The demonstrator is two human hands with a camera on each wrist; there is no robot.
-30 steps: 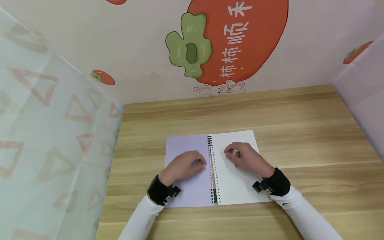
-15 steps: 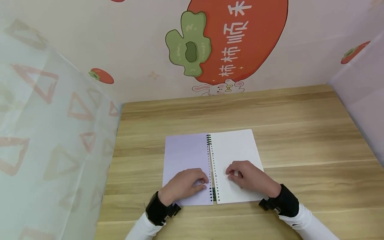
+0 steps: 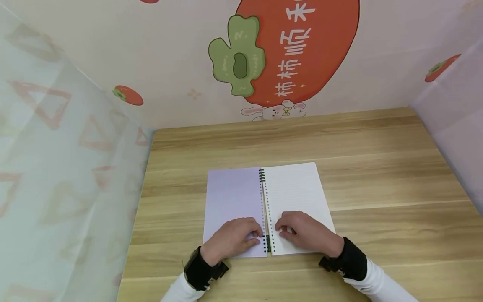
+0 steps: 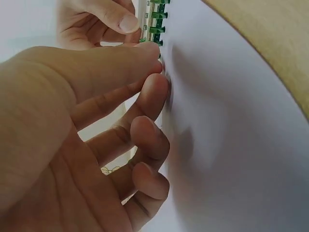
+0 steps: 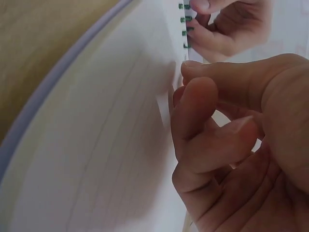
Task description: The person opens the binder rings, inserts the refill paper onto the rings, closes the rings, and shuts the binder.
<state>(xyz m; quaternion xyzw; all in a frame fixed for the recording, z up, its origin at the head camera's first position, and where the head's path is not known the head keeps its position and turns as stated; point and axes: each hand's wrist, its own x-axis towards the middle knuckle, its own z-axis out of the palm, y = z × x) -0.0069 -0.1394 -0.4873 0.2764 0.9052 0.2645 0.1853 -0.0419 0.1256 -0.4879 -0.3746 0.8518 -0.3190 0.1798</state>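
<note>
A loose-leaf notebook lies spread flat on the wooden table, its lavender cover (image 3: 232,191) on the left and a white lined page (image 3: 294,188) on the right. Green binder rings (image 3: 262,175) show at the top of the spine, and a second green ring strip (image 3: 268,243) near the bottom. My left hand (image 3: 234,237) is over the lower cover, fingers loosely bent, fingertips right at the spine holes. Opposite it, my right hand (image 3: 307,230) is over the lower page with bent fingers, its tips close to the spine. Neither hand shows anything held.
The wooden table (image 3: 377,167) extends around the notebook on all sides. A printed back wall (image 3: 170,63) and fabric side walls, one on the left (image 3: 102,201) and one on the right (image 3: 453,117), enclose it. Black wrist straps with small cameras sit on both wrists.
Both hands have slid down along the spine toward the notebook's lower edge. Most recently the right hand has shifted left, nearer the spine. The notebook stays spread in place.
</note>
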